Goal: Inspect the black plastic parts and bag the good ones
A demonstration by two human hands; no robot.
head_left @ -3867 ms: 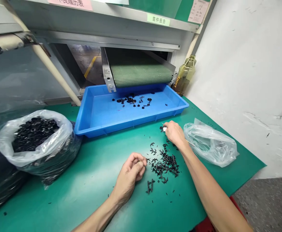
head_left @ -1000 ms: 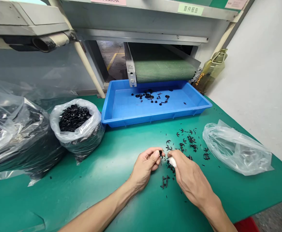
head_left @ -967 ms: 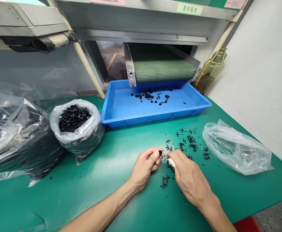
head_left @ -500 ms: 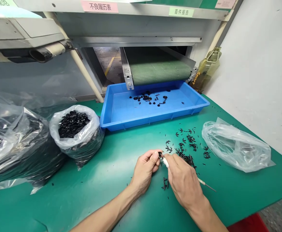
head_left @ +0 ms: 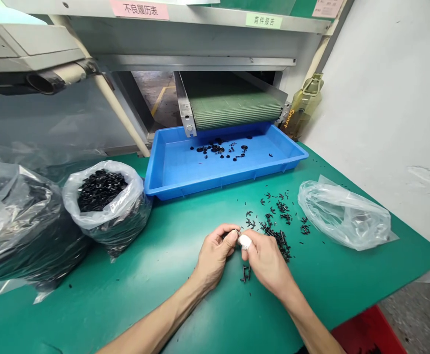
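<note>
My left hand and my right hand meet above the green mat, fingertips close together. My left fingers pinch a small black plastic part, mostly hidden by them. A white wrapping covers a right fingertip, pressed toward that pinch. Just below my hands lies a small black ladder-shaped part. Beyond them, a scatter of black plastic parts spreads across the mat. Whatever my right hand holds is hidden.
A blue plastic tray with black parts stands under a green conveyor belt. A transparent bag of black rings and a larger dark bag sit left. A crumpled transparent bag lies right, near the mat's edge.
My hands have drawn closer together, and the thin pale-handled tool seen at my right hand half a second ago no longer shows. The view has shifted, moving everything slightly left in the picture.
</note>
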